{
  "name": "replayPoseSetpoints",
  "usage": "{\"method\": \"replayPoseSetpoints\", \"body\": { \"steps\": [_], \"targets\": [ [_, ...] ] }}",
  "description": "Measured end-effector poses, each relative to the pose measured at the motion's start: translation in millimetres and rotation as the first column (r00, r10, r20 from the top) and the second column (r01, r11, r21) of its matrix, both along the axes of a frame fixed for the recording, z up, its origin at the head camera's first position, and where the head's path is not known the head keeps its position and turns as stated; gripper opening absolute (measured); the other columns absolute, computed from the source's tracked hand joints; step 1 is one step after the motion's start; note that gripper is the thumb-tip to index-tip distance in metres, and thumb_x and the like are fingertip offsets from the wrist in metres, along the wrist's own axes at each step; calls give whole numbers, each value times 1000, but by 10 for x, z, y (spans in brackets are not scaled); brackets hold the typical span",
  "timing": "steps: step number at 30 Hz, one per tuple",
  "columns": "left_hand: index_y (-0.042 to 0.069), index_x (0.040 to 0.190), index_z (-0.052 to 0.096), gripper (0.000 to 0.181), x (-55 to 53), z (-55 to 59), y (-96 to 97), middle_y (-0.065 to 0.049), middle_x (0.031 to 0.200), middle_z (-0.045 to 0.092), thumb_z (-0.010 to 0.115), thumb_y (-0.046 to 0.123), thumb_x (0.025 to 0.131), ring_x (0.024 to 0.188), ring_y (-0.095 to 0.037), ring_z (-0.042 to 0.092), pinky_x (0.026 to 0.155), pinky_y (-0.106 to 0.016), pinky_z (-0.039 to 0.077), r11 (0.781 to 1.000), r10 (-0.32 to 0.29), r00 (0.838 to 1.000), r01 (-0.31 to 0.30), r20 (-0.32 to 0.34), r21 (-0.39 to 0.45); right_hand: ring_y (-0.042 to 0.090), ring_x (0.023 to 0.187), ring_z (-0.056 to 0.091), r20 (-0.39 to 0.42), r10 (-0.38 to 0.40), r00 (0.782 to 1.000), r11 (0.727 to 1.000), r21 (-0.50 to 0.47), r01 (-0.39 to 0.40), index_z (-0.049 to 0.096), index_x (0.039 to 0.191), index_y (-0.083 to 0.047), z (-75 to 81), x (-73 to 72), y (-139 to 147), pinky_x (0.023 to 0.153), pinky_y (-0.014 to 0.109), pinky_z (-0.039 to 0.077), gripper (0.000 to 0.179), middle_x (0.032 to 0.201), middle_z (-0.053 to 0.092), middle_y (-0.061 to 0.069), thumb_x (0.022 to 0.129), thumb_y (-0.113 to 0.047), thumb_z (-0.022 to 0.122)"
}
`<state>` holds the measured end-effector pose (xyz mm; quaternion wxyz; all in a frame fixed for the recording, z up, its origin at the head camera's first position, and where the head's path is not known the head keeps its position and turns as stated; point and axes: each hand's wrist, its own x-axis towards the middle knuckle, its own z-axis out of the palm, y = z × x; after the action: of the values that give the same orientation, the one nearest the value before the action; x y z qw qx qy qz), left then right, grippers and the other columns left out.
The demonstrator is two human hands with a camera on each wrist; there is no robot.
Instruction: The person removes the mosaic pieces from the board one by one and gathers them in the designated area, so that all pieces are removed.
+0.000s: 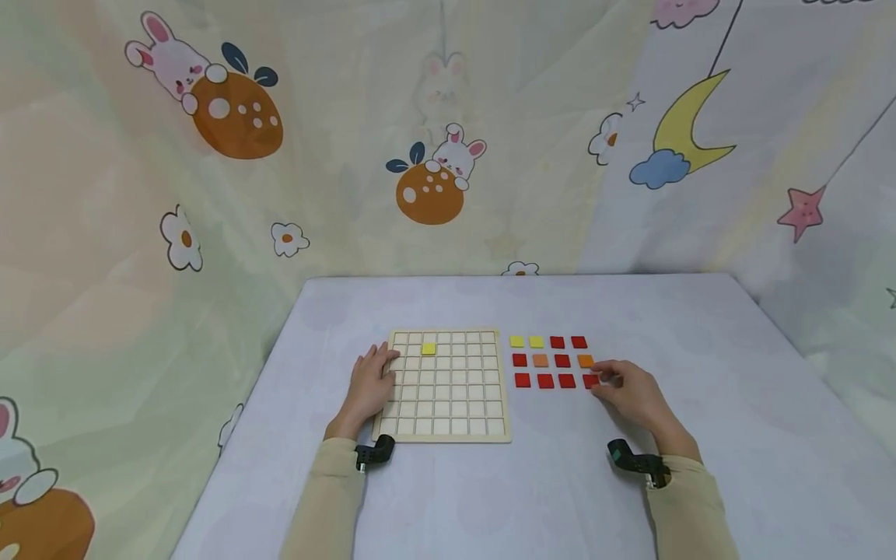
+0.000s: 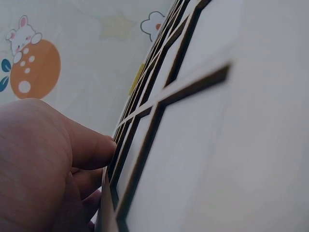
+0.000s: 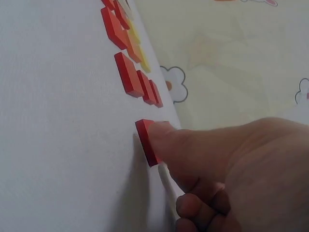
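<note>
A light wooden grid board (image 1: 441, 440) lies flat on the table, with one yellow tile (image 1: 428, 349) in a cell of its upper part. At its left edge rests my left hand (image 1: 369, 383); the left wrist view shows a fingertip (image 2: 104, 150) touching the frame. Right of the board, square tiles stand in three rows. My right hand (image 1: 633, 395) pinches the red tile (image 3: 147, 143) at the right end of the nearest row, thumb against its side. The orange tile (image 1: 585, 361) lies just beyond those fingers. The far side of the pinched tile is hidden.
Several red tiles (image 1: 545, 381), two yellow tiles (image 1: 536, 341) and another orange tile (image 1: 540, 361) lie between board and right hand. A pale cloth covers the table (image 1: 490, 505). Behind it hangs a printed curtain (image 1: 336, 155). Each wrist carries a black camera (image 1: 633, 459).
</note>
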<state>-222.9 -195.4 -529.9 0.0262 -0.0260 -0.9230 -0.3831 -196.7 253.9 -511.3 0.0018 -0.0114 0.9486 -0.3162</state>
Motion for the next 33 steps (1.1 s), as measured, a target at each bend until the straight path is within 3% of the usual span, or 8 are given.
{"method": "replayPoseSetpoints", "body": {
  "steps": [10, 15, 22, 33],
  "targets": [
    [6, 134, 57, 39, 17, 7, 6, -15, 157, 32, 49, 7, 96, 149, -32, 15, 122, -47, 0, 1000, 5, 1000, -5, -1, 7, 25, 85, 51, -116, -81, 990, 996, -42, 77, 66, 118, -2, 6, -48, -193, 63, 29, 45, 30, 100, 60, 13, 96, -21, 61],
    [6, 134, 57, 39, 22, 10, 0, -15, 156, 32, 49, 6, 96, 148, -33, 16, 122, -48, 1, 1000, -2, 1000, 2, -14, 3, 24, 84, 52, -160, -53, 986, 997, -58, 44, 67, 116, -4, -7, -87, -387, 66, 30, 48, 26, 101, 61, 12, 94, -19, 63],
    [5, 134, 56, 39, 19, 23, 2, -15, 156, 32, 49, 5, 96, 148, -33, 16, 122, -48, 0, 1000, -7, 1000, 7, -22, 0, 25, 93, 58, -164, -7, 986, 999, -49, -2, 67, 116, -6, -19, -126, -686, 78, 40, 56, 27, 109, 63, 11, 93, -20, 65],
    [3, 135, 56, 38, 44, 31, 15, -17, 155, 33, 46, 2, 97, 148, -35, 17, 121, -50, 2, 1000, -12, 999, 11, -45, -11, 19, 88, 60, -152, 77, 985, 995, -49, -85, 70, 112, -10, 3, -198, -1068, 75, 33, 57, 22, 102, 63, 4, 92, -20, 68]
  ]
}}
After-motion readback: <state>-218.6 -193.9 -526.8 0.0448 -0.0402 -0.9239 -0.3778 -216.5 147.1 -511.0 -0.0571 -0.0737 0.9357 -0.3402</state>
